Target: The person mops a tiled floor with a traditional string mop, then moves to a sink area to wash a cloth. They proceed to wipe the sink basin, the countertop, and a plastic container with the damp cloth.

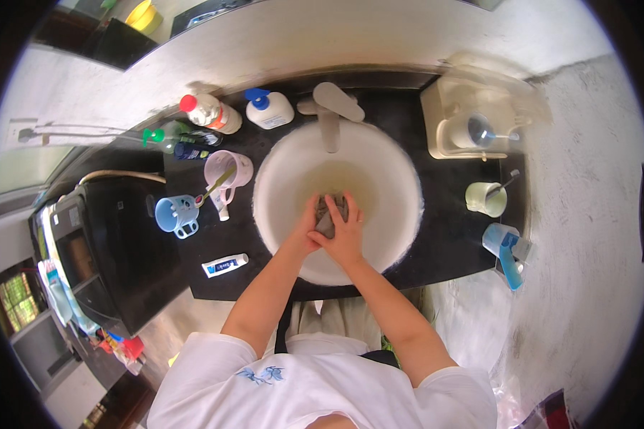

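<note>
Over the round white washbasin (397, 207), both my hands are wrapped round a wadded grey cloth (326, 226). My left hand (309, 223) grips it from the left side. From the right, my right hand (347, 232) presses its fingers over the top; a ring shows on one finger. Part of the cloth is hidden under the fingers. The basin's bottom looks yellowish below my hands. Beyond them, the faucet (329, 129) reaches over the basin's far rim with its lever on top.
Left on the black counter (215, 286) are a toothpaste tube (225, 265), a blue cup (177, 214), a pink mug (229, 170), a pump bottle (270, 111) and a red-capped bottle (211, 114). At right stand a pale green cup (485, 199), a blue cup (499, 239) and a beige rack (444, 129).
</note>
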{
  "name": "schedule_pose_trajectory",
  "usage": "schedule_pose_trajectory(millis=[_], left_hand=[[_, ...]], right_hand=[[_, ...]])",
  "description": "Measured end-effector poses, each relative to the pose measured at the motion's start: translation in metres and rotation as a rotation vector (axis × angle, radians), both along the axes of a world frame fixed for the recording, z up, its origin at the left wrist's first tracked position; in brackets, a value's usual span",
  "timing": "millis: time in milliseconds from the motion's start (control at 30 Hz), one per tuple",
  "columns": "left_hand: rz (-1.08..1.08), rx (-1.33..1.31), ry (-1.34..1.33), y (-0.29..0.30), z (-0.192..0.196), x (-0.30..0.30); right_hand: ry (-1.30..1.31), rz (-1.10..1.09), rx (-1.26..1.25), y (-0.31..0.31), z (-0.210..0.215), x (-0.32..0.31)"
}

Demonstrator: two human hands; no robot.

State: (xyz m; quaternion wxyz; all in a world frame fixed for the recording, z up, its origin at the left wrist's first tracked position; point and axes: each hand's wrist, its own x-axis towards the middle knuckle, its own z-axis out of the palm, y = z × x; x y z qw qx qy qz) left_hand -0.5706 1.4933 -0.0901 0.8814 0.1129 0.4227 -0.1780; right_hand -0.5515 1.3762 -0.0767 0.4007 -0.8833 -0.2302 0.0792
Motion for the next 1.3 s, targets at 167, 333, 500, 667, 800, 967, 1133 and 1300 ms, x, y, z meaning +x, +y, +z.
schedule_pose_trajectory(millis=[167,333,500,667,800,967,1133,1300], left_hand=[[-0.122,0.124,0.003,-0.005,-0.010,0.001],[-0.033,0.174,0.029,-0.018,-0.021,0.000],[0.019,0.380,0.120,-0.031,-0.029,-0.001],[-0.188,0.882,-0.001,-0.021,-0.056,-0.016],[-0.372,1.512,0.089,-0.029,-0.072,-0.048],[-0.932,2.058,-0.042,-0.027,-0.043,-0.042],[-1.071,2.094,-0.179,-0.028,-0.085,-0.031],[-0.975,2.150,-0.335,-0.019,-0.114,-0.021]], right_hand=[[-0.151,0.132,0.002,-0.008,-0.043,0.013],[-0.115,0.239,-0.036,-0.004,-0.034,0.027],[0.085,0.164,0.070,0.000,-0.032,0.034],[0.635,0.007,0.203,-0.016,-0.061,0.061],[-0.197,0.391,-0.341,-0.031,-0.072,0.065],[-0.088,0.514,-0.631,-0.027,-0.092,0.045],[-0.242,0.560,-0.695,-0.029,-0.139,0.044],[-0.112,0.647,-0.526,-0.031,-0.122,0.065]])
